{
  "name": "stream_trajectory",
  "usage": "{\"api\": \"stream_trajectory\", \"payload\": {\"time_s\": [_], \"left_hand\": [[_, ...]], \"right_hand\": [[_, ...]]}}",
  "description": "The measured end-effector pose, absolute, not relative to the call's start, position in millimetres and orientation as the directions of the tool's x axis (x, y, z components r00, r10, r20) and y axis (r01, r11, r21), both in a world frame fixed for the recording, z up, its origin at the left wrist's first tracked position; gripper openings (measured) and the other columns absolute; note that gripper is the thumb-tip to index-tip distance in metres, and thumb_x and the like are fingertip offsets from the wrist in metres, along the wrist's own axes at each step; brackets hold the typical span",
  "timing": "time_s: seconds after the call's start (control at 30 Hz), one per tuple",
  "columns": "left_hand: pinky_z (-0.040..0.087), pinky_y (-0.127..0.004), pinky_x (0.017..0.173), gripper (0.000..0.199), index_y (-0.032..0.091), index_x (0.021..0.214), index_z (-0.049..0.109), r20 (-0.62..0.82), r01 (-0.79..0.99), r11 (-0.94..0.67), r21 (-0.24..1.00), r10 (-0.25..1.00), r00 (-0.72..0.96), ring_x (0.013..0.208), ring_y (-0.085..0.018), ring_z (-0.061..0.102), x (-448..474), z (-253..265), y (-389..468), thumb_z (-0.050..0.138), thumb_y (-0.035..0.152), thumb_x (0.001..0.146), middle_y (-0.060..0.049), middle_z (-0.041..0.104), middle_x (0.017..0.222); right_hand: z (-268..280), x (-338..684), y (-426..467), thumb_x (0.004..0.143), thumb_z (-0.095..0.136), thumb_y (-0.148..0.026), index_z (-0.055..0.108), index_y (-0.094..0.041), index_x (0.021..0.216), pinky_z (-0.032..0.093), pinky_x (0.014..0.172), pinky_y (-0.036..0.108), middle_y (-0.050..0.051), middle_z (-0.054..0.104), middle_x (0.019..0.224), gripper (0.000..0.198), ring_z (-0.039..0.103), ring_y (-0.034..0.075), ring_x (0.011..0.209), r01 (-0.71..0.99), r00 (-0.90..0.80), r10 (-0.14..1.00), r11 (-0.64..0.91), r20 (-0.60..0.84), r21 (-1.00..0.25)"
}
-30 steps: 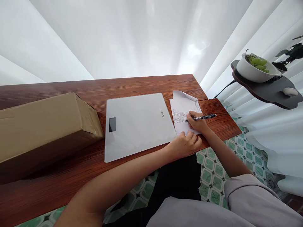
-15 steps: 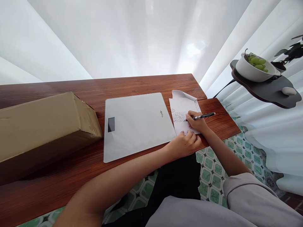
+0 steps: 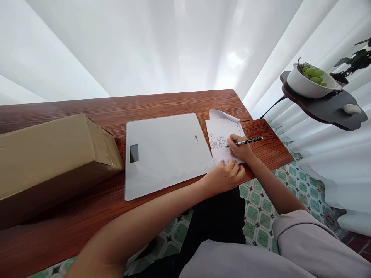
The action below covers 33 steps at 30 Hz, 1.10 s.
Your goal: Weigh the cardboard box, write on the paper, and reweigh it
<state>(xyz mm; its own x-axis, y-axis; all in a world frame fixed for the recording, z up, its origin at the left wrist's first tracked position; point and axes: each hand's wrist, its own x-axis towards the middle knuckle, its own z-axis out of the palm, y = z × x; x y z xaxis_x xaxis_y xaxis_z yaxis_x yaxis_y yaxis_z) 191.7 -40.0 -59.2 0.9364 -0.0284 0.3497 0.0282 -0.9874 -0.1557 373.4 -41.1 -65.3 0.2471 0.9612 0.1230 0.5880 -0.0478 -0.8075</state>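
Note:
A black pen [image 3: 249, 141] is gripped in my right hand [image 3: 238, 147], its tip down on a sheet of paper [image 3: 224, 126]. Rows of small handwriting cover the middle of the sheet, and its far edge curls up. My left hand [image 3: 226, 175] rests at the paper's near edge by the table's front, fingers slightly bent and apart, holding nothing. Just left of the paper lies a flat white slab [image 3: 168, 152] with a small dark rectangle and dark lettering; its near right corner reaches my left hand.
A large cardboard box [image 3: 49, 154] occupies the left of the brown wooden table [image 3: 162, 104]. To the right, a dark wavy-edged stand [image 3: 327, 112] carries a white bowl [image 3: 307, 85] of green grapes and a pale rounded object [image 3: 351, 109]. White curtains hang behind.
The whole view has shifted slightly, so the table things sit a little further left. My right hand keeps the pen on the paper, and my left hand stays at its near edge.

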Motion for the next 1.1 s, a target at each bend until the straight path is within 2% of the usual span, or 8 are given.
{"api": "stream_trajectory", "payload": {"time_s": [0.27, 0.53, 0.9, 1.1], "left_hand": [[0.045, -0.035, 0.061, 0.032, 0.01, 0.113, 0.057, 0.353, 0.032, -0.988, -0.148, -0.023, 0.936, 0.087, -0.024, 0.062, 191.8, -58.9, -39.7, 0.027, 0.018, 0.103, -0.012, 0.065, 0.098], [0.045, -0.035, 0.062, 0.032, 0.009, 0.113, 0.057, 0.364, 0.029, -0.988, -0.151, -0.028, 0.931, 0.087, -0.024, 0.062, 191.8, -58.5, -39.2, 0.028, 0.018, 0.103, -0.012, 0.064, 0.098], [0.045, -0.034, 0.061, 0.032, 0.009, 0.115, 0.057, 0.343, 0.024, -0.988, -0.151, -0.03, 0.939, 0.086, -0.023, 0.061, 192.2, -59.8, -39.5, 0.029, 0.017, 0.103, -0.013, 0.065, 0.099], [0.044, -0.034, 0.061, 0.033, 0.009, 0.115, 0.057, 0.334, 0.023, -0.988, -0.151, -0.029, 0.942, 0.088, -0.024, 0.061, 191.8, -59.6, -39.4, 0.028, 0.017, 0.103, -0.014, 0.065, 0.101]], "right_hand": [[-63.9, 371.6, -40.3, 0.091, 0.052, -0.033, 0.044, -0.023, 0.062, 0.044, 0.047, 0.027, -0.006, 0.052, 0.044, 0.033, 0.049, 0.013, 0.039, 0.602, 0.224, 0.967, -0.042, 0.119, -0.797], [-65.9, 373.4, -40.0, 0.093, 0.05, -0.034, 0.044, -0.024, 0.062, 0.041, 0.042, 0.026, -0.006, 0.051, 0.042, 0.033, 0.048, 0.012, 0.035, 0.581, 0.255, 0.961, -0.064, 0.107, -0.812], [-61.8, 371.5, -39.1, 0.089, 0.051, -0.031, 0.045, -0.023, 0.06, 0.042, 0.048, 0.027, -0.006, 0.05, 0.041, 0.031, 0.048, 0.012, 0.038, 0.618, 0.236, 0.965, -0.06, 0.112, -0.784], [-62.7, 371.3, -40.6, 0.091, 0.048, -0.033, 0.043, -0.023, 0.06, 0.042, 0.045, 0.027, -0.006, 0.049, 0.041, 0.033, 0.047, 0.012, 0.035, 0.607, 0.258, 0.96, -0.071, 0.112, -0.792]]}}
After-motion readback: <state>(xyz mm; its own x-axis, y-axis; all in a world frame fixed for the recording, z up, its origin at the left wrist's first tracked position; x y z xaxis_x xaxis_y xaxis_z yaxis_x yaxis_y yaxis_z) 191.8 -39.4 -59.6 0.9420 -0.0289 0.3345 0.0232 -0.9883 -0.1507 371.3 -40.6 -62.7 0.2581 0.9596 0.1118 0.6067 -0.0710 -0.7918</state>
